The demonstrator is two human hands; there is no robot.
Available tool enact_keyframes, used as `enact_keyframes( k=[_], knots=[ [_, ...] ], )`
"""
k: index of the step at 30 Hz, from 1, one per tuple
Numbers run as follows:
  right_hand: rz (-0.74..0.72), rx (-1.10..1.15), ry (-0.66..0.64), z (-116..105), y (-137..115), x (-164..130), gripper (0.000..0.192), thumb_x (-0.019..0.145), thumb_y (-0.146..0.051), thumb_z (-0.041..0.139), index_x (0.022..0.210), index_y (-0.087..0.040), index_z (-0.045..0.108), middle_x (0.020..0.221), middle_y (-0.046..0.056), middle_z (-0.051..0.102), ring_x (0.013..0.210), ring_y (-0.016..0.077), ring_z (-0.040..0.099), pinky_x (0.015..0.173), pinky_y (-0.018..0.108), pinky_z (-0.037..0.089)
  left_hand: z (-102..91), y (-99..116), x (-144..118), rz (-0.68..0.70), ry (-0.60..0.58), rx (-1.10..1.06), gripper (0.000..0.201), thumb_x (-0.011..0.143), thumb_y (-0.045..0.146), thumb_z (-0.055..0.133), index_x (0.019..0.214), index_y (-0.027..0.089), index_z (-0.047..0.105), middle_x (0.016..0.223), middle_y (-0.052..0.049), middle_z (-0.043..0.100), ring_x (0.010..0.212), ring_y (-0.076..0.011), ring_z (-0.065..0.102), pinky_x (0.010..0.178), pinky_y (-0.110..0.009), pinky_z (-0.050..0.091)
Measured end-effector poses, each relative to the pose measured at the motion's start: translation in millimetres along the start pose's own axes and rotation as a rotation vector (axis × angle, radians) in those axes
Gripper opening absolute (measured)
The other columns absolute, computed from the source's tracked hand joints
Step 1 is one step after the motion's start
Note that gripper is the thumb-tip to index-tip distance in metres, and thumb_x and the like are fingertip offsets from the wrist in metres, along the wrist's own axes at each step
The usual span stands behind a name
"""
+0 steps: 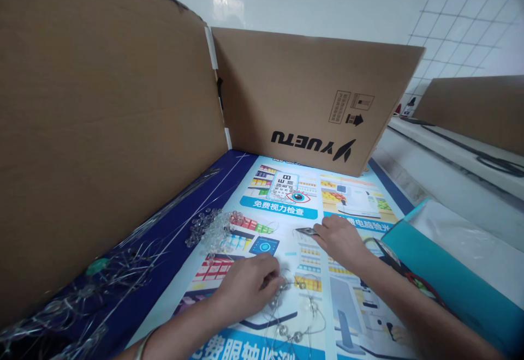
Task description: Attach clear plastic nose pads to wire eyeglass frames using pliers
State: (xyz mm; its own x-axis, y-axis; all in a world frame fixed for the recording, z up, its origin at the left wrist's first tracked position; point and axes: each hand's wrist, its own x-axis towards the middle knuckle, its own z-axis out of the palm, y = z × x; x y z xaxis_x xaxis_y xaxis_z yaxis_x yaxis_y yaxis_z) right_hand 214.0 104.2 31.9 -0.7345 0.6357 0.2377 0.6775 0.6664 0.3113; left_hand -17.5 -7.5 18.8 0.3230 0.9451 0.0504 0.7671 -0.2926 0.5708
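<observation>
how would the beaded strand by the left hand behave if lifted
The beaded strand would probably bend easily, since its line looks thin and lies in loose curves. It may tangle, as those curves bunch near the left hand. Its small beads suggest it is light.

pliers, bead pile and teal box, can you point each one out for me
Pliers (pixel 306 231): head view, on the bare metal nose.
Bead pile (pixel 219 229): head view, near the middle of the heap.
Teal box (pixel 458 278): head view, on its teal side.
</observation>
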Motion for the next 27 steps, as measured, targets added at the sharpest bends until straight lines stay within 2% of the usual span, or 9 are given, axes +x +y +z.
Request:
enact_keyframes(
  k=[3, 7, 10, 14, 17, 20, 23, 27],
  knots=[
    [0.022, -0.035, 0.014, -13, -2, -15, 0.02, 0.089, -0.03, 0.045, 0.085, -0.018, 0.06, 0.077, 0.006, 0.055, 0.078, 0.021, 0.046, 0.067, 0.033, 0.028, 0.5, 0, 0, 0.009, 0.015, -0.064, 0.02, 0.083, 0.035, 0.048, 0.078, 0.019, 0.058, 0.075, -0.001, 0.058, 0.066, -0.0146, 0.052, 0.058, -0.023, 0.035],
    [0.011, -0.079, 0.038, -33, -10, -29, 0.016, 0.088, -0.022, 0.045, 0.096, -0.017, 0.058, 0.083, 0.006, 0.055, 0.08, 0.022, 0.045, 0.068, 0.035, 0.028, 0.5, 3, 3, 0.026, 0.129, -0.221, 0.02, 0.086, 0.034, 0.045, 0.084, 0.019, 0.059, 0.076, -0.001, 0.057, 0.071, -0.0148, 0.052, 0.063, -0.024, 0.037],
    [-0.036, -0.132, 0.076, -47, -20, -35, 0.021, 0.088, -0.018, 0.043, 0.104, -0.015, 0.056, 0.083, 0.006, 0.054, 0.077, 0.0211, 0.044, 0.066, 0.035, 0.028, -1.5, 9, 6, 0.005, 0.17, -0.338, 0.024, 0.088, 0.035, 0.043, 0.083, 0.018, 0.06, 0.075, -0.001, 0.056, 0.072, -0.0146, 0.051, 0.064, -0.024, 0.037],
    [-0.098, -0.21, 0.161, -61, -33, -40, 0.026, 0.087, -0.014, 0.042, 0.109, -0.012, 0.054, 0.083, 0.008, 0.055, 0.074, 0.0209, 0.045, 0.063, 0.036, 0.028, -3.2, 20, 11, -0.087, 0.121, -0.518, 0.027, 0.085, 0.037, 0.046, 0.075, 0.016, 0.059, 0.067, 0.001, 0.054, 0.064, -0.0126, 0.049, 0.059, -0.023, 0.036],
    [-0.114, -0.205, 0.185, -68, -38, -44, 0.025, 0.087, -0.014, 0.043, 0.108, -0.012, 0.055, 0.081, 0.007, 0.055, 0.073, 0.0207, 0.045, 0.062, 0.035, 0.029, -2.2, 26, 12, -0.199, 0.076, -0.703, 0.027, 0.082, 0.041, 0.05, 0.072, 0.016, 0.057, 0.055, 0.005, 0.046, 0.049, -0.0082, 0.039, 0.048, -0.02, 0.03],
    [-0.118, -0.182, 0.208, -73, -40, -47, 0.025, 0.086, -0.014, 0.043, 0.108, -0.012, 0.056, 0.08, 0.008, 0.055, 0.073, 0.0202, 0.044, 0.062, 0.035, 0.029, -2.1, 32, 12, -0.298, 0.029, -0.843, 0.026, 0.078, 0.041, 0.055, 0.074, 0.015, 0.056, 0.056, 0.005, 0.047, 0.042, -0.0054, 0.033, 0.042, -0.019, 0.025],
    [-0.11, -0.133, 0.194, -78, -42, -50, 0.027, 0.087, -0.014, 0.04, 0.109, -0.013, 0.055, 0.081, 0.009, 0.056, 0.073, 0.0205, 0.044, 0.061, 0.035, 0.03, -4.0, 37, 12, -0.309, 0.006, -0.935, 0.024, 0.079, 0.038, 0.055, 0.073, 0.015, 0.055, 0.059, 0.004, 0.049, 0.042, -0.0042, 0.035, 0.042, -0.018, 0.025],
    [-0.056, -0.018, 0.13, -77, -42, -53, 0.03, 0.088, -0.015, 0.036, 0.111, -0.015, 0.056, 0.084, 0.011, 0.057, 0.076, 0.0219, 0.045, 0.064, 0.036, 0.032, -8.5, 38, 10, -0.268, -0.021, -1.023, 0.021, 0.081, 0.034, 0.054, 0.073, 0.015, 0.052, 0.051, 0.006, 0.044, 0.043, -0.0045, 0.036, 0.043, -0.017, 0.023]
  ],
)
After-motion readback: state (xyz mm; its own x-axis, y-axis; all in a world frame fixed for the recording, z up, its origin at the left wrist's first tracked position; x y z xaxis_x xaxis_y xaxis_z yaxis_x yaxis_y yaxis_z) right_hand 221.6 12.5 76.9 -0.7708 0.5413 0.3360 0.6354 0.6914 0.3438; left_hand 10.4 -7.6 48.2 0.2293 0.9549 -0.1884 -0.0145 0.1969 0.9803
